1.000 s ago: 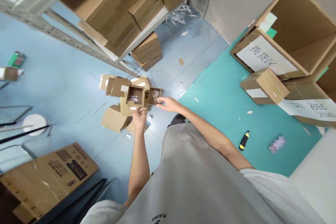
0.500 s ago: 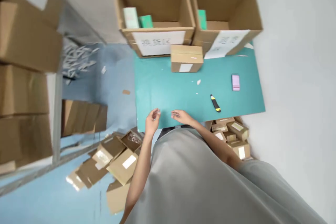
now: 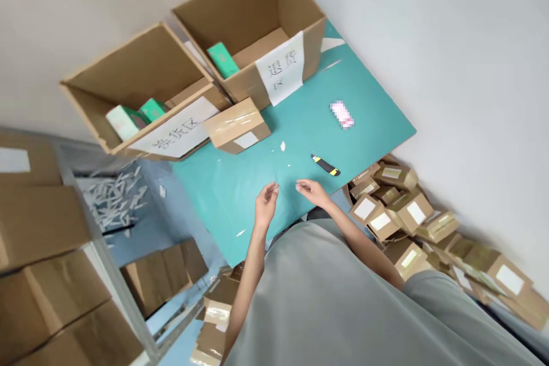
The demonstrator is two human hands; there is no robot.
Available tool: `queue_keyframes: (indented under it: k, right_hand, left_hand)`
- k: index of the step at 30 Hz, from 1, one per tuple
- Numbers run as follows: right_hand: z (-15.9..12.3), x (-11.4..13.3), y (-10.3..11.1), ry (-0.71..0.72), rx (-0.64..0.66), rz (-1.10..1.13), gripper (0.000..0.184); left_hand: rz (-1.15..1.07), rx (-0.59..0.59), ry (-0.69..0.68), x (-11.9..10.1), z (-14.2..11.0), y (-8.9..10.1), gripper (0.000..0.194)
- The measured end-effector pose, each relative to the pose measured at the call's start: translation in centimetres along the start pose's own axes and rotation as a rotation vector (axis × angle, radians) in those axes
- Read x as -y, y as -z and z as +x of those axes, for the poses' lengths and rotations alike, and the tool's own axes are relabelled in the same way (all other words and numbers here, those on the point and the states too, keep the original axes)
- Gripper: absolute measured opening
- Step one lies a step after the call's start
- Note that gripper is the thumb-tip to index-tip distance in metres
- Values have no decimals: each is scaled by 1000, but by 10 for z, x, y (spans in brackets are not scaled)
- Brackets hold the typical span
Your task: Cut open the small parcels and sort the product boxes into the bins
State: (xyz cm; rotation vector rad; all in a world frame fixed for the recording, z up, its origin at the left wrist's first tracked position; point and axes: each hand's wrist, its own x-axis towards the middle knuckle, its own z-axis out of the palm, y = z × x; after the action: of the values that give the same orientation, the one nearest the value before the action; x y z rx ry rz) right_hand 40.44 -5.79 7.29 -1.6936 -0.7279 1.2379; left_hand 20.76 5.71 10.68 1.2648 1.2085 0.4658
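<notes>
Over the near edge of the teal table (image 3: 300, 143), my left hand (image 3: 266, 203) hovers with loosely curled fingers and holds nothing that I can see. My right hand (image 3: 314, 192) faces it a short gap away, also loosely curled and bare. Just beyond the right hand lies a black and yellow utility knife (image 3: 326, 165). A small taped cardboard box (image 3: 240, 126) with a white label sits farther back, untouched, against the two large open cartons. Scraps of white paper (image 3: 282, 146) lie between that box and my hands.
A left carton (image 3: 103, 143) and a right carton (image 3: 240, 87) hold green-and-white boxes. A pixelated pinkish item (image 3: 342, 114) lies at the table's right. Parcels (image 3: 398, 206) are heaped on the floor at right. Shelved cartons (image 3: 43, 223) stand at left, near scattered white scraps (image 3: 115, 200).
My view has turned to the right, so the table and cartons appear tilted and more parcels show at right. Both hands stay bare, in about the same pose.
</notes>
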Motion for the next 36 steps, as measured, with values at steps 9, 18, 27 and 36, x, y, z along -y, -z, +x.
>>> queue_keyframes:
  k: [9,18,27,36]
  right_hand:
    - [-86,-65,-13,-111,-339,129,28]
    - [-250,-140,-109,-357,-751,381,29]
    - [-378,-165,-186,-546,-1170,615,26]
    - [-469,-232,-210,-693,-1263,664,35]
  left_hand:
    - [159,471,8,11,-16,-61,54]
    - [401,944,64,82,-70,-83,62]
    - [730,1324,25,118,-148,-128,44]
    - [880,1373,32,193,-225,-196,38]
